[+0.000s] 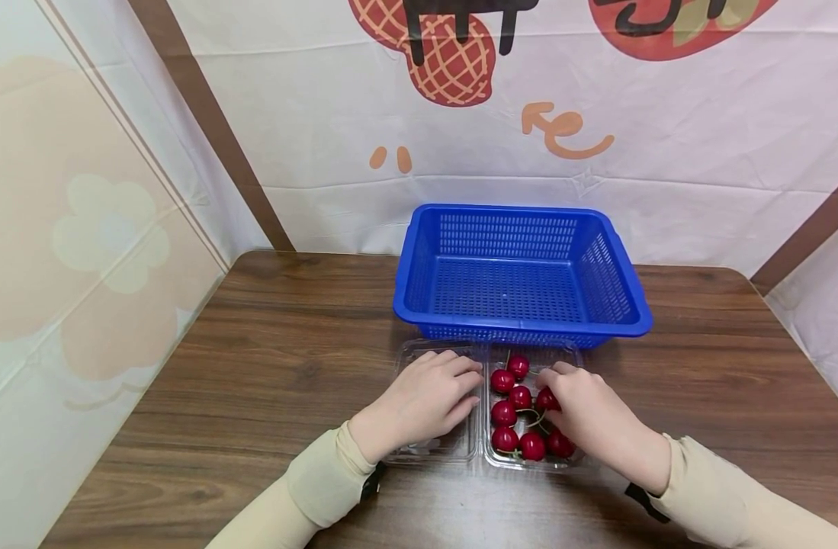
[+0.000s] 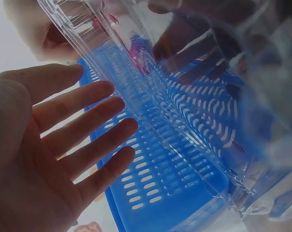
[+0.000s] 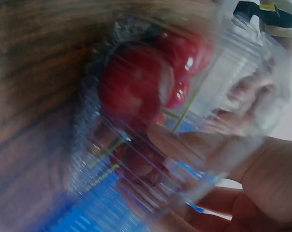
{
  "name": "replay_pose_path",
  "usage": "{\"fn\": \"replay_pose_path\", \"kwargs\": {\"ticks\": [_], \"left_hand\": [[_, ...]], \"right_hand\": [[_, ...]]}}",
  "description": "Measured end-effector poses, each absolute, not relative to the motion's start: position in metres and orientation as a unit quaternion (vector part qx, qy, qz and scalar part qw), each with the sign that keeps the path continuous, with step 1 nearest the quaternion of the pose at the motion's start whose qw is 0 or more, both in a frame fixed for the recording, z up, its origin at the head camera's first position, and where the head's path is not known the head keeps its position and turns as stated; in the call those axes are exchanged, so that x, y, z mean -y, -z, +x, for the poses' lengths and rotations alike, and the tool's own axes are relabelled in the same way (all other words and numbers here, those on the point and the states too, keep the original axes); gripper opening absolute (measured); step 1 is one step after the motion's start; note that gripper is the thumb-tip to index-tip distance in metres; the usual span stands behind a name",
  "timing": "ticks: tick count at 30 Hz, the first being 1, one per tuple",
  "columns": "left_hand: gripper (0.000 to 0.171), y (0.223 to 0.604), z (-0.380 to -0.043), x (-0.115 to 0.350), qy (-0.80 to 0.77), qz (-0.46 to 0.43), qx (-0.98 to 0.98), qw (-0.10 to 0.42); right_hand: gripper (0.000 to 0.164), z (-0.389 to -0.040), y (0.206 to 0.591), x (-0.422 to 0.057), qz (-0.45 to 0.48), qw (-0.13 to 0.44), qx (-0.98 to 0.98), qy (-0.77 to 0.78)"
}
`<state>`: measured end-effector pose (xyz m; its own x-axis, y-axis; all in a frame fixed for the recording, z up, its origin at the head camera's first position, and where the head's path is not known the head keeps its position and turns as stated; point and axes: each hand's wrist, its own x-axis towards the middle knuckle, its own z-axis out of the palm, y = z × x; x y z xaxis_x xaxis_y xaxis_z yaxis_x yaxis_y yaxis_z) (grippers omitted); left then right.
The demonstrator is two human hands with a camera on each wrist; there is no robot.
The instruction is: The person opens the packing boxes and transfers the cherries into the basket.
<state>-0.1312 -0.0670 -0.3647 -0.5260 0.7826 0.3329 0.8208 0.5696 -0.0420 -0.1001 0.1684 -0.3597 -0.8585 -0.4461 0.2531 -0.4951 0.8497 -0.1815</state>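
Observation:
A hinged clear plastic clamshell box (image 1: 528, 463) lies spread out on the table, several red cherries (image 1: 504, 413) with green stems in its right half. My right hand (image 1: 593, 412) reaches into that half and pinches a cherry (image 1: 545, 399) at its right side. In the right wrist view, thumb and fingers sit around this dark red cherry (image 3: 143, 164), behind the clear wall. Over the lid half (image 1: 432, 456) is my left hand (image 1: 425, 393), fingers loosely bent near the hinge side. The left wrist view shows its fingers (image 2: 95, 121) spread and holding nothing.
Directly behind the clamshell box stands a blue perforated plastic basket (image 1: 521, 325); its inner floor shows no contents. The brown wood-grain table (image 1: 281, 381) ends at a printed white cloth (image 1: 309, 137) hung behind, with another cloth along the left.

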Motion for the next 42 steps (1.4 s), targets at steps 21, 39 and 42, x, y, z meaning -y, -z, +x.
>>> {"fn": "replay_pose_path", "kwargs": {"ticks": [21, 39, 42], "left_hand": [[0.025, 0.364, -0.13, 0.067, 0.053, -0.453, 0.877, 0.152], [0.026, 0.366, -0.132, 0.067, 0.054, -0.46, 0.872, 0.161], [0.026, 0.367, -0.132, 0.067, 0.056, -0.459, 0.872, 0.159]], "right_hand": [[0.025, -0.101, 0.324, -0.183, 0.229, 0.157, 0.949, -0.152], [0.024, -0.109, 0.304, -0.186, 0.243, 0.199, 0.937, -0.151], [0.025, -0.112, 0.3, -0.186, 0.24, 0.198, 0.938, -0.15]]}}
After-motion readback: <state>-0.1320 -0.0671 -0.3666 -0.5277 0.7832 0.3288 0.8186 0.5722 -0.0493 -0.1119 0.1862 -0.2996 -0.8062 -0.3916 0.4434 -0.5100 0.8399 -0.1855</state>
